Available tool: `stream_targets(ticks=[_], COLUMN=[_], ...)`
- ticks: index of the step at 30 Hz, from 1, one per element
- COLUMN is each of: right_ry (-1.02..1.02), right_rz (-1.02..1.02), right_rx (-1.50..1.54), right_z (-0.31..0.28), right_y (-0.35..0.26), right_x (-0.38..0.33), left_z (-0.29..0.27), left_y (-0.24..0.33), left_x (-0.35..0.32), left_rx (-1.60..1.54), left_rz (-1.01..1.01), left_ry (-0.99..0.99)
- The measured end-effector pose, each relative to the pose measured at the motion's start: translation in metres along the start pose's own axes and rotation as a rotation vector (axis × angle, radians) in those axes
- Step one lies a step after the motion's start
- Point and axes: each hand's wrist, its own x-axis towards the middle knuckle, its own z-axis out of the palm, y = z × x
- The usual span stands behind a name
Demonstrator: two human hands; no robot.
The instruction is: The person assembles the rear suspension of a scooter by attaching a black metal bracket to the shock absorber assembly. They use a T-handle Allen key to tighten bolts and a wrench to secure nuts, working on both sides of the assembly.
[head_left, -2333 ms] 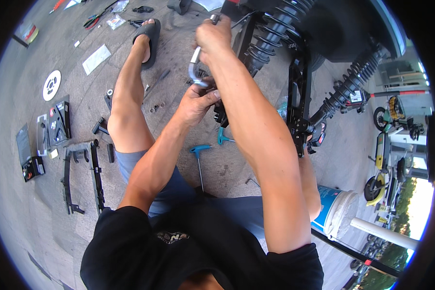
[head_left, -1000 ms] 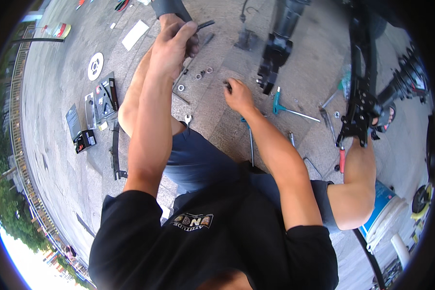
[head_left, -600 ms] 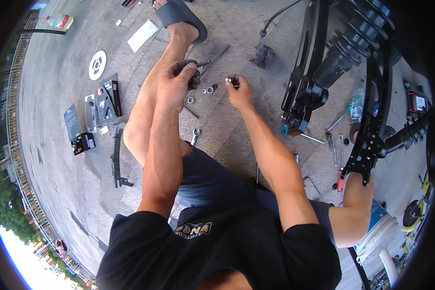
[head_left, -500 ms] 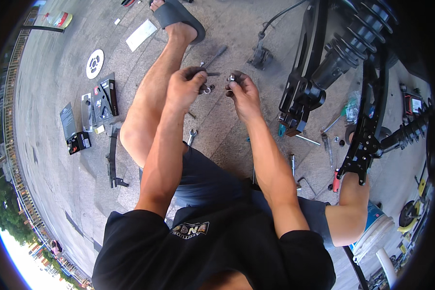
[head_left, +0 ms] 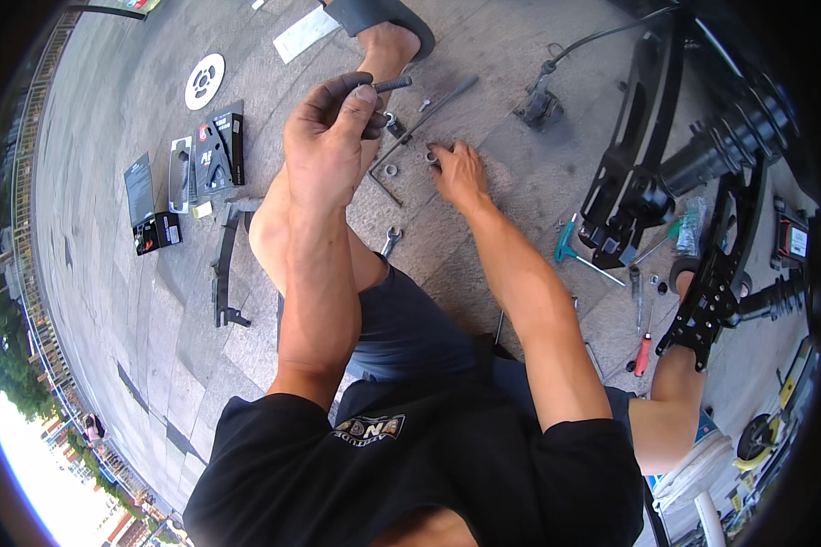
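My left hand (head_left: 328,128) is raised over the ground, its fingers pinching a dark threaded bolt (head_left: 394,84) that points to the right. Lower and to the right, my right hand (head_left: 462,173) is at the paving, thumb and fingertips closed round a small metal ring (head_left: 431,158). Between the hands lies a long L-shaped bar (head_left: 429,117), with a small silver bolt (head_left: 424,105) beside it. Another small ring (head_left: 390,170) rests near the bar's bend. A dark piece with a shiny end (head_left: 393,125) sits close to my left fingers, partly hidden.
An open-ended wrench (head_left: 390,240) lies by my thigh. On the right are a black vehicle frame (head_left: 629,155), a teal T-handle tool (head_left: 567,242) and a red-handled screwdriver (head_left: 643,354). Opened packages (head_left: 219,155) and a white slotted disc (head_left: 204,82) lie to the left.
My left hand has risen with the bolt, which now shows clearly. My right hand has lowered to the paving with the ring, away from the left. The whole view has shifted.
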Motion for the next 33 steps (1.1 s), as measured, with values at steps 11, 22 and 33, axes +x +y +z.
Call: stream_targets(ticks=[11,22,33], right_ry=[-0.088,-0.171,0.061], right_rz=[-0.189,0.284,-0.055], right_rx=[0.034,1.146,1.933], right_z=[0.01,-0.027,-0.14], right_y=[-0.037,-0.053,-0.063], right_x=[-0.002,-0.007,-0.04], left_z=[-0.007,-0.023,0.006], left_y=[0.005,-0.008,-0.012], left_x=[-0.001,0.005,-0.014], left_rx=[-0.131,-0.126,0.292], left_rz=[0.076,0.034,-0.022], left_ry=[0.011,-0.059,-0.384])
